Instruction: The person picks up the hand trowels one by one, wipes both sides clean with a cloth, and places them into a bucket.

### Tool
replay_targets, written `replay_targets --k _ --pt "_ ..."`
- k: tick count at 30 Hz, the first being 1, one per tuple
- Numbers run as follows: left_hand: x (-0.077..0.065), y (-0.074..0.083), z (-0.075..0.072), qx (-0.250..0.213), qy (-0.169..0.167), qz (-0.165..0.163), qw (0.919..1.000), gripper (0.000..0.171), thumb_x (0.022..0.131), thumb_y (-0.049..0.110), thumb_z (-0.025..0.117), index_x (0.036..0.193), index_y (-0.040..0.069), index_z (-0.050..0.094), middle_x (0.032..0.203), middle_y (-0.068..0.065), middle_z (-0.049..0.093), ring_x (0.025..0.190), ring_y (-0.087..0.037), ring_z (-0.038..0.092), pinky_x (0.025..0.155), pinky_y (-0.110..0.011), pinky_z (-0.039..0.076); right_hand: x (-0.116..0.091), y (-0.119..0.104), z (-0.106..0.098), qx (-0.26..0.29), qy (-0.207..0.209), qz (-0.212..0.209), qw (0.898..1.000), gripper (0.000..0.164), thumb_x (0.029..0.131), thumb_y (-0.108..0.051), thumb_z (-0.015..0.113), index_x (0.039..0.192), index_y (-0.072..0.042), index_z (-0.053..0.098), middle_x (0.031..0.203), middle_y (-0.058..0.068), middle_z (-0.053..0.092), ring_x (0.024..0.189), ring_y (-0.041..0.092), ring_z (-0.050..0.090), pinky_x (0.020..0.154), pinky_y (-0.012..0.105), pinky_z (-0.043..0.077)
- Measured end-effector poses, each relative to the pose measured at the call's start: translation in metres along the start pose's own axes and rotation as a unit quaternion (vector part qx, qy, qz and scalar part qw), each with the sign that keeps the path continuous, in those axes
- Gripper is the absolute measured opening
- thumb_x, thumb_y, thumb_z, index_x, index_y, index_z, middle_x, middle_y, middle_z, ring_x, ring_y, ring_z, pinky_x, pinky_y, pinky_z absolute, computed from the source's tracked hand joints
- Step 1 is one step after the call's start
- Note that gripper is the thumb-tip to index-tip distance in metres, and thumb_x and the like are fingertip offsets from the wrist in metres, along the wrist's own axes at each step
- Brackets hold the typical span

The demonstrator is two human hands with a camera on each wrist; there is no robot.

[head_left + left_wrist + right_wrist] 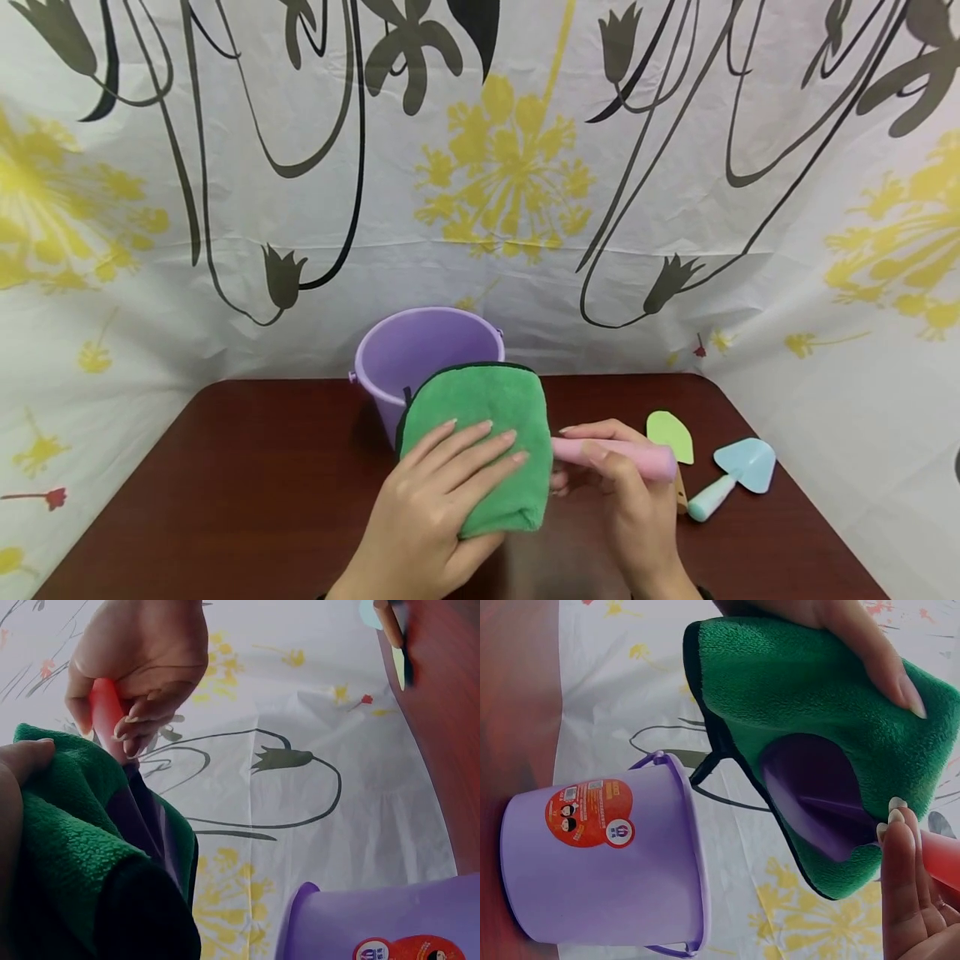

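Note:
My left hand [435, 500] holds a folded green cloth [487, 400] with dark edging, fingers laid over one face and thumb on the other. Inside the fold lies the purple blade of a toy shovel [810, 791], partly covered by fabric. By its pink handle [637, 458], my right hand [637, 508] grips the shovel, handle pointing right. In the head view the cloth hides the blade entirely. Both hands are raised in front of a purple bucket [630, 877], which stands upright behind the cloth.
On the right of the dark red-brown table [262, 483] lie a light green toy spade [670, 435] with a brown handle and a light blue toy trowel [750, 465]. A white patterned sheet [525, 292] hangs behind and beside the table.

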State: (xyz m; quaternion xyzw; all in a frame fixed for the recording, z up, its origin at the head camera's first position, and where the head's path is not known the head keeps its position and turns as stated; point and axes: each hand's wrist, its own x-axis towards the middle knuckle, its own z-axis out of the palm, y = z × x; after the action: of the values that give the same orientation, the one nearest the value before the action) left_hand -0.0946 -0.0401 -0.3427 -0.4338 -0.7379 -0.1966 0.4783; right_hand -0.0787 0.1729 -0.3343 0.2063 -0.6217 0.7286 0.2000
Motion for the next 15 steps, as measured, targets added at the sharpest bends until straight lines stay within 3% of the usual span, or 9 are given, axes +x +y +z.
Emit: replay_targets --k 4,9,15 --pt "-0.002 -0.003 -0.001 0.002 0.004 -0.014 0.9999 0.040 0.106 0.038 0.044 0.125 0.014 0.070 0.127 -0.002 0.072 0.121 -0.024 0.067 0.107 -0.049 0.046 0.001 -0.001 -0.004 0.037 -0.013 -0.005 0.999 0.035 0.097 0.012 0.036 0.104 0.005 0.069 0.088 0.009 0.080 0.062 0.017 0.074 0.057 0.036 0.062" --pt "-0.004 -0.008 0.003 0.033 0.045 -0.047 0.9973 0.040 0.106 0.036 0.044 0.119 0.013 0.073 0.122 -0.002 0.074 0.118 -0.026 0.068 0.104 -0.057 0.046 0.004 0.000 -0.011 0.091 -0.028 -0.064 0.993 0.036 0.096 0.018 0.030 0.105 0.016 0.065 0.090 0.018 0.078 0.062 0.022 0.074 0.055 0.034 0.062" --pt "-0.007 -0.011 0.003 0.041 0.060 -0.080 0.9941 0.039 0.105 0.035 0.045 0.119 0.012 0.074 0.121 -0.002 0.074 0.118 -0.029 0.068 0.106 -0.052 0.046 0.007 -0.003 -0.017 0.087 -0.028 -0.081 0.992 0.038 0.094 0.021 0.028 0.102 0.018 0.065 0.087 0.019 0.078 0.058 0.022 0.073 0.050 0.032 0.060"
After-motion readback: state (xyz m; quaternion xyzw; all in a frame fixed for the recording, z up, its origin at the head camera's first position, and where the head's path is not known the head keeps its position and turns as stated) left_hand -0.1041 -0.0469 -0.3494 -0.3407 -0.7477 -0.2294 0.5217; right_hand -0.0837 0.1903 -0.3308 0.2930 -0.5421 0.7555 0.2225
